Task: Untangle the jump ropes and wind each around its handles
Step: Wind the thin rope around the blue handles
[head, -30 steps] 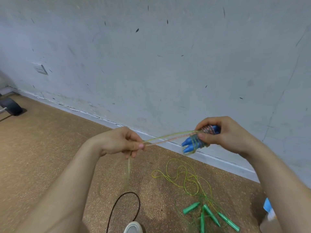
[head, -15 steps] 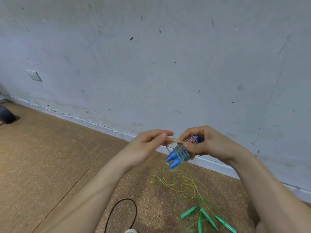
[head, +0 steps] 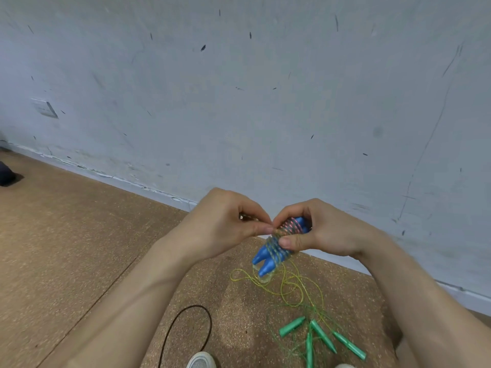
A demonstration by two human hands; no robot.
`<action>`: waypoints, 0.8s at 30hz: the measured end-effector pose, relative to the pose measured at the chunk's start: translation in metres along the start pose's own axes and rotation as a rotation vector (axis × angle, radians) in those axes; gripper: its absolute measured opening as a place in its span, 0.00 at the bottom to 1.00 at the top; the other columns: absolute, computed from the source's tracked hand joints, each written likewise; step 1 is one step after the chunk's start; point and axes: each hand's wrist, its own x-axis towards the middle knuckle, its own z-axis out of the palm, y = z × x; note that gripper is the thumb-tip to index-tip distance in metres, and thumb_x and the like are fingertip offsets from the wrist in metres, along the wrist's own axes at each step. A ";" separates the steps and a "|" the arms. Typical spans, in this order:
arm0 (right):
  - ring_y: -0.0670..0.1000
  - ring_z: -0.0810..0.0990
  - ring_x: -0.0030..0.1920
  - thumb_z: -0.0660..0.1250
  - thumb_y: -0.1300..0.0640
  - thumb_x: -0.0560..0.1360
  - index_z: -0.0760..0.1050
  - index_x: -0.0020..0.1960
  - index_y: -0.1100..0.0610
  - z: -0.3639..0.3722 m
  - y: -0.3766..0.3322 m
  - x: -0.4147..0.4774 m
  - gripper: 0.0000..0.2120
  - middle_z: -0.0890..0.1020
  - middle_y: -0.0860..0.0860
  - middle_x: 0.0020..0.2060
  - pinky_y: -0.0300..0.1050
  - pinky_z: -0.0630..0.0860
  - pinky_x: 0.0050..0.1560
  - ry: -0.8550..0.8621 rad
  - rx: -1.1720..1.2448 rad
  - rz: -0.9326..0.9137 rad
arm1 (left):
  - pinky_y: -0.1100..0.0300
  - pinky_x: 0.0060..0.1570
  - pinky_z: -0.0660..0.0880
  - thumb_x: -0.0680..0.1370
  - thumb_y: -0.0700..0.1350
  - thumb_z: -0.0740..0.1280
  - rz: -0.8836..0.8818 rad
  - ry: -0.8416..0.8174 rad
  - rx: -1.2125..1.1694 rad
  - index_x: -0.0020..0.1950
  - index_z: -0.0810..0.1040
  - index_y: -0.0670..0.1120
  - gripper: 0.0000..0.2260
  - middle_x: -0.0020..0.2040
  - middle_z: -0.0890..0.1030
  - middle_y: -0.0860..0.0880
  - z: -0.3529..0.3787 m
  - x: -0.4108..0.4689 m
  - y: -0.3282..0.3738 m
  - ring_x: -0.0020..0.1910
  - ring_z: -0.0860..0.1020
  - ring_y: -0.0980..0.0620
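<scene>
My right hand (head: 318,229) grips a pair of blue jump-rope handles (head: 268,257) held side by side, tips pointing down-left, with multicoloured rope wound many times around them. My left hand (head: 228,224) pinches the free end of that rope right against the top of the bundle. A short clear loop hangs below the blue tips. On the floor beneath lie several green handles (head: 322,337) with a loose tangle of yellow-green rope (head: 289,285).
A scuffed pale wall (head: 239,102) with a baseboard runs close behind my hands. The floor (head: 79,248) is brown cork. A thin black cord loop (head: 186,330) lies near my white shoe (head: 200,361). A dark object (head: 6,173) sits at the far left.
My left hand came in from the left, where it held the rope stretched out, up against the wound bundle. The long free length of rope is gone from view.
</scene>
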 end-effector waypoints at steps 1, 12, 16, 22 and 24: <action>0.44 0.80 0.41 0.75 0.60 0.71 0.81 0.50 0.54 0.001 -0.002 0.000 0.09 0.83 0.52 0.43 0.42 0.78 0.49 0.010 -0.010 -0.013 | 0.58 0.35 0.73 0.73 0.55 0.70 0.074 0.022 0.135 0.43 0.85 0.54 0.07 0.34 0.81 0.55 -0.002 0.000 -0.001 0.34 0.76 0.59; 0.53 0.82 0.40 0.74 0.62 0.71 0.80 0.54 0.57 0.006 -0.022 -0.008 0.12 0.84 0.55 0.41 0.42 0.81 0.44 0.124 0.134 -0.132 | 0.67 0.34 0.70 0.76 0.43 0.68 -0.277 0.093 -0.414 0.36 0.80 0.51 0.09 0.29 0.79 0.57 0.013 0.005 -0.012 0.30 0.74 0.60; 0.48 0.75 0.33 0.66 0.61 0.76 0.78 0.59 0.59 0.011 -0.027 -0.009 0.12 0.79 0.52 0.36 0.38 0.73 0.34 0.089 0.281 -0.104 | 0.60 0.34 0.72 0.66 0.51 0.70 -0.442 0.038 -0.824 0.35 0.81 0.40 0.13 0.32 0.80 0.45 0.010 0.006 -0.016 0.29 0.76 0.52; 0.49 0.77 0.34 0.64 0.64 0.78 0.79 0.59 0.59 0.014 -0.025 -0.008 0.11 0.81 0.55 0.39 0.40 0.77 0.38 0.105 0.365 -0.142 | 0.65 0.26 0.73 0.69 0.50 0.66 -0.488 0.015 -1.057 0.32 0.79 0.40 0.13 0.28 0.77 0.46 0.010 0.006 -0.014 0.25 0.75 0.54; 0.52 0.77 0.35 0.65 0.66 0.77 0.80 0.56 0.59 0.017 -0.022 -0.003 0.10 0.81 0.56 0.39 0.41 0.77 0.37 0.209 0.414 -0.157 | 0.68 0.20 0.66 0.73 0.49 0.65 -0.533 0.083 -1.146 0.31 0.79 0.44 0.13 0.26 0.75 0.49 0.018 0.006 -0.014 0.20 0.70 0.56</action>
